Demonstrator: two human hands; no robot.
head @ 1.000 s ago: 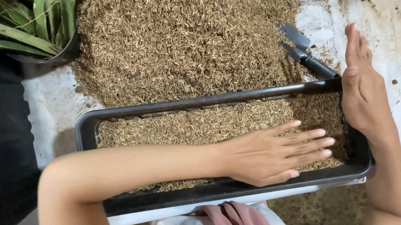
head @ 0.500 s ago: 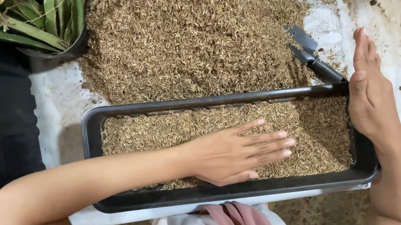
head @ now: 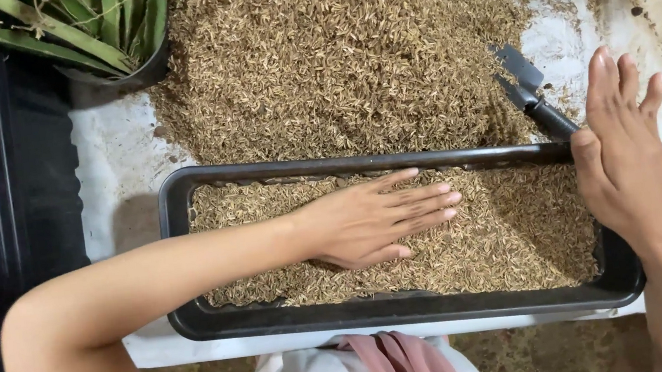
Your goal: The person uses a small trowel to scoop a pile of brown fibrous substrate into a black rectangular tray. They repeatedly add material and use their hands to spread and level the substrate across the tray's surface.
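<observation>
Lying along the near edge of the table [head: 123, 185], a long black tray [head: 379, 315] holds a shallow bed of tan husks [head: 512, 240]. The left hand [head: 376, 218] rests palm down on the husks near the tray's middle, fingers straight and close together, pointing toward the right end, with the forearm crossing over the tray's left part. The right hand [head: 622, 149] stands at the tray's right end, open and flat, fingers together and pointing away from the person; its heel seems to touch the rim, though the contact is hard to make out. Neither hand grips anything. Just behind the tray a large heap of loose husks [head: 332, 53] covers the white table. A small dark trowel [head: 528, 93] lies at the heap's right edge, just beside the right fingertips. A potted plant [head: 88, 27] with long green leaves stands at the far left, next to a black ribbed bin [head: 9, 206]. Pink and white cloth [head: 385, 371] shows below the tray.
</observation>
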